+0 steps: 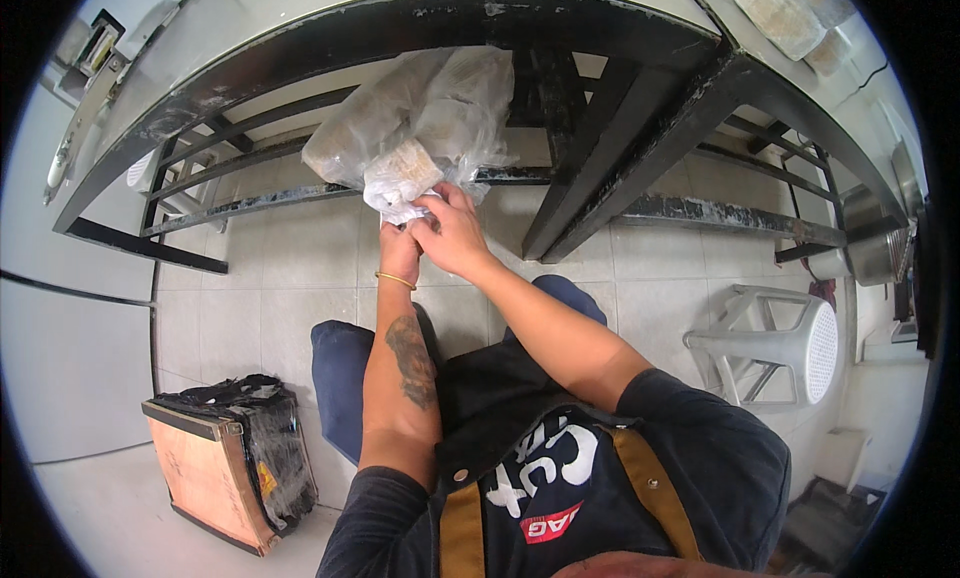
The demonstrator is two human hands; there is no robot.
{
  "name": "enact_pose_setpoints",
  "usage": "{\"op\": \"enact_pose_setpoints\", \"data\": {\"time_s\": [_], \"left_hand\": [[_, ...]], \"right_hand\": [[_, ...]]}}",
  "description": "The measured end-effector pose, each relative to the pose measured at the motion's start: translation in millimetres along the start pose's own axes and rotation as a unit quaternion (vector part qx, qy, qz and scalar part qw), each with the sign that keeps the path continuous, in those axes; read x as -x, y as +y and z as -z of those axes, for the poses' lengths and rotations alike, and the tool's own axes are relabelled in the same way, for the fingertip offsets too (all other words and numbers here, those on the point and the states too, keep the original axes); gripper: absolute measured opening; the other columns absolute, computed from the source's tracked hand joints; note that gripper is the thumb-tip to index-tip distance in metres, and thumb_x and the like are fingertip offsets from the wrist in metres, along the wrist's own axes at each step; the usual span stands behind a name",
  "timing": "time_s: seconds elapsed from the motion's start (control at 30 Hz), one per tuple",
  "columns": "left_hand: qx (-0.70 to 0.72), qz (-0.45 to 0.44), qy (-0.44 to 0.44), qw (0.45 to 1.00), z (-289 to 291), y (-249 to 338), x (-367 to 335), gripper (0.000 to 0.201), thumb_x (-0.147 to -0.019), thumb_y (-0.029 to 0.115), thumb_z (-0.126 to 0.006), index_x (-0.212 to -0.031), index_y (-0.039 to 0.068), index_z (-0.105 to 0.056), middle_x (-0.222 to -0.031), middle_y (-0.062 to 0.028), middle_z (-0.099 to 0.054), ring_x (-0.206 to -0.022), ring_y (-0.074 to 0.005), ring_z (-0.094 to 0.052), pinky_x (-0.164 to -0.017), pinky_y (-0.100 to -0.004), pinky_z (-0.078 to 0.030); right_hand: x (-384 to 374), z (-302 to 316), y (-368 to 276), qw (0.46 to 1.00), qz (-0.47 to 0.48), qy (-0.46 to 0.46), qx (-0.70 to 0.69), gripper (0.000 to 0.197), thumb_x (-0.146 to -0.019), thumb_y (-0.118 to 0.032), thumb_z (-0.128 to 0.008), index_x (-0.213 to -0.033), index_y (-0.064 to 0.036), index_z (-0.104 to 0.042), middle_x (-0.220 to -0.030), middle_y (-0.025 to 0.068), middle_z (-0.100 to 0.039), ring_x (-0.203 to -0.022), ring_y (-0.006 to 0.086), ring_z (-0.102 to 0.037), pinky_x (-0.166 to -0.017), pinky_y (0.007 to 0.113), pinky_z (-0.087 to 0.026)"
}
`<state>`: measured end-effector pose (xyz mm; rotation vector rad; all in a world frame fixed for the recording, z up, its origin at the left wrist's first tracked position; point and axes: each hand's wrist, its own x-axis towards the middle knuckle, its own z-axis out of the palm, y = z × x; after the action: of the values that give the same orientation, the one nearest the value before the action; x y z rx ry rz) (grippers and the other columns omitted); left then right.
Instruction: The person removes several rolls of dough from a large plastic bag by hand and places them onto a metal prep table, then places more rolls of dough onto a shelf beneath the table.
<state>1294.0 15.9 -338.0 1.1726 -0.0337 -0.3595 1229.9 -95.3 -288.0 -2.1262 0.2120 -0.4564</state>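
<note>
Your fingers on both hands are pinched tight on the bunched neck of a clear plastic bag [415, 128]. Your right hand [452, 233] is on top, with its fingers curled down over the white, crinkled twist of plastic. Your left hand [400, 250] is just under it and touching it, and its fingers grip the same twist from below, though your right hand hides most of them. A thin gold bangle [396, 280] sits on your left wrist. The bag goes up and away from your hands. It is full of pale, lumpy stuff, and one tan block shows through the plastic near the twist. The bag hangs in the air in front of you, just below the edge of a table with a black metal frame [420, 23] and in front of its lower bars. The tiled floor [300, 278] is under it. A white plastic stool [790, 348] stands well off to your right. A cardboard box wrapped in black film [235, 458] sits on the floor near your left knee.
</note>
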Motion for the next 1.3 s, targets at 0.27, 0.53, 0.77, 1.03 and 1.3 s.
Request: {"op": "enact_pose_setpoints", "data": {"time_s": [0.27,0.53,0.77,1.03,1.3], "left_hand": [[-0.388,-0.259,0.075,0.881,-9.5,7.5,-6.0,0.045,-0.089,0.013,-0.073,-0.131,-0.001,-0.062,-0.131,-0.0105,-0.066,-0.117,-0.0279,-0.065,-0.101,-0.0416,-0.051],[-0.099,-0.095,0.013,0.990,-32.8,24.8,21.2,0.063,-0.090,-0.002,-0.064,-0.148,0.006,-0.041,-0.140,-0.0114,-0.059,-0.121,-0.0261,-0.063,-0.093,-0.0373,-0.056],[-0.041,-0.044,-0.063,0.996,-27.1,30.9,30.1,0.072,-0.080,-0.015,-0.059,-0.147,0.009,-0.043,-0.136,-0.0099,-0.060,-0.112,-0.0231,-0.067,-0.078,-0.0363,-0.062],[0.118,0.044,-0.092,0.988,-42.6,66.5,48.1,0.071,-0.090,0.015,-0.066,-0.154,0.016,-0.035,-0.146,-0.0081,-0.053,-0.123,-0.0275,-0.062,-0.086,-0.0439,-0.059],[-0.203,-0.075,0.169,0.962,-45.2,55.8,-1.9,0.103,-0.078,0.041,-0.087,-0.152,-0.007,-0.034,-0.147,-0.0244,-0.050,-0.125,-0.0390,-0.053,-0.109,-0.0469,-0.045]], "right_hand": [[-7.6,23.2,-19.2,0.988,-0.144,-0.049,0.025,0.073,-0.090,-0.049,-0.066,-0.143,-0.0002,-0.053,-0.139,0.0247,-0.058,-0.125,0.0424,-0.060,-0.109,0.047,-0.046],[-18.7,39.5,-29.6,0.976,-0.186,-0.105,0.032,0.101,-0.071,-0.056,-0.080,-0.145,0.0043,-0.046,-0.136,0.0290,-0.062,-0.125,0.0412,-0.064,-0.105,0.046,-0.051],[-28.0,52.8,-29.9,0.975,-0.168,-0.140,0.031,0.105,-0.066,-0.055,-0.084,-0.143,0.0041,-0.043,-0.134,0.0308,-0.062,-0.125,0.0443,-0.063,-0.105,0.048,-0.051],[-18.7,59.6,-20.8,0.974,-0.097,-0.142,0.147,0.106,-0.074,-0.039,-0.085,-0.157,-0.0030,-0.030,-0.134,0.0316,-0.062,-0.120,0.0459,-0.065,-0.100,0.052,-0.053],[-1.1,70.3,-48.4,0.984,-0.030,-0.074,0.159,0.104,-0.075,-0.031,-0.085,-0.160,-0.0120,-0.027,-0.137,0.0307,-0.060,-0.119,0.0464,-0.065,-0.099,0.054,-0.053]]}}
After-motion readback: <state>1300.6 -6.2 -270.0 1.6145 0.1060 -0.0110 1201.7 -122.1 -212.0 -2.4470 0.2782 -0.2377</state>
